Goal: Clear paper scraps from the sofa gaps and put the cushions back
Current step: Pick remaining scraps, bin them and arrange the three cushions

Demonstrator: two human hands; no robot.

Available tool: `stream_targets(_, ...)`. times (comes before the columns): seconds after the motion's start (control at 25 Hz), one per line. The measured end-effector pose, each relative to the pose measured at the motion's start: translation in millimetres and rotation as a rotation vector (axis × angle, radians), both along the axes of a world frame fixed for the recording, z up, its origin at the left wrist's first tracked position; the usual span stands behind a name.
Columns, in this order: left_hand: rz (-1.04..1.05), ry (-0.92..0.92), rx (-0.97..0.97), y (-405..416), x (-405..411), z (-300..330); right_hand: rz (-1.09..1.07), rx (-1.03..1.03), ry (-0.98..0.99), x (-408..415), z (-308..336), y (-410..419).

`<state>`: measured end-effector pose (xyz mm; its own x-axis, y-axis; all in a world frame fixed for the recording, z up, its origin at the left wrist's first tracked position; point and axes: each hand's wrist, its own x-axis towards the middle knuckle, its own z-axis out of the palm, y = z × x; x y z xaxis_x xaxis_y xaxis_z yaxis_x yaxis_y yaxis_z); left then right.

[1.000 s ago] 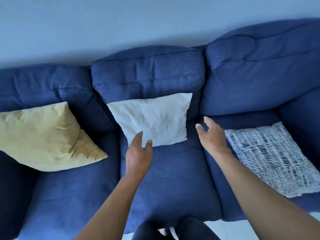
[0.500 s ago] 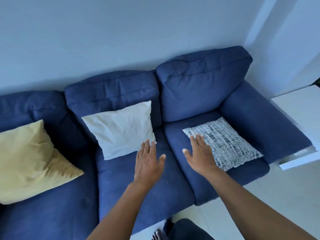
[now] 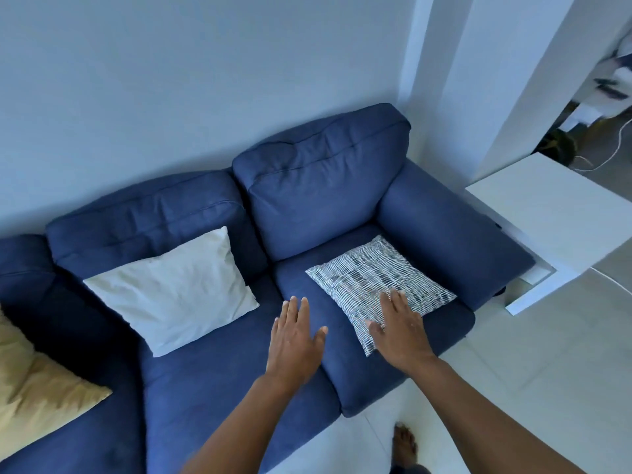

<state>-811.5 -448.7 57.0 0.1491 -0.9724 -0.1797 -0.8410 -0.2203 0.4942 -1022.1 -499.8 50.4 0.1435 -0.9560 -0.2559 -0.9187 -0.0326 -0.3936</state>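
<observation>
A plump blue fabric sofa [image 3: 212, 388] carries three square cushions: a crinkled white cushion [image 3: 171, 289] leaning on the middle backrest, a woven black-and-white patterned cushion [image 3: 372, 278] lying flat on the right seat, and a mustard cushion [image 3: 30, 388] at left. The left hand [image 3: 294, 340] hovers with fingers spread, holding nothing; the right hand [image 3: 402, 326] is flat over the patterned cushion's near corner. No writing is legible.

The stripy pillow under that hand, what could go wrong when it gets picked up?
The patterned cushion lies near the seat's front edge, so a push from the right hand might slide it onto the floor. No paper scraps show, so any hiding beneath could drop deeper into the gap beside the left hand.
</observation>
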Motion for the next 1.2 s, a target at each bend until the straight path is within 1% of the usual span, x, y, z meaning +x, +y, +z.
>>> stream_targets(0.16,0.035,0.027,0.043,-37,-65,-11,0.031,0.028,0.002,-61,-9,-40)
stream_targets(0.28,0.066,0.040,0.093,-62,-103,-25,0.070,0.086,0.023,-98,-16,-75)
stream_targets(0.44,0.099,0.047,0.171,-85,-129,-37,0.126,0.124,0.034,-116,-33,-116)
stream_targets(0.64,0.130,0.084,0.255,-131,-119,-68,0.158,0.228,0.068,-105,-58,-171)
stream_targets(0.76,0.161,0.094,0.282,-166,-110,-86,0.198,0.258,0.091,-101,-71,-200)
stream_targets(0.92,0.206,0.096,0.372,-202,-102,-108,0.231,0.299,0.112,-91,-93,-250)
stream_targets(1.08,0.275,0.124,0.423,-229,-95,-132,0.232,0.346,0.087,-81,-118,-289)
stream_targets(1.2,0.404,0.184,0.450,-249,-93,-166,0.274,0.416,0.078,-78,-159,-317)
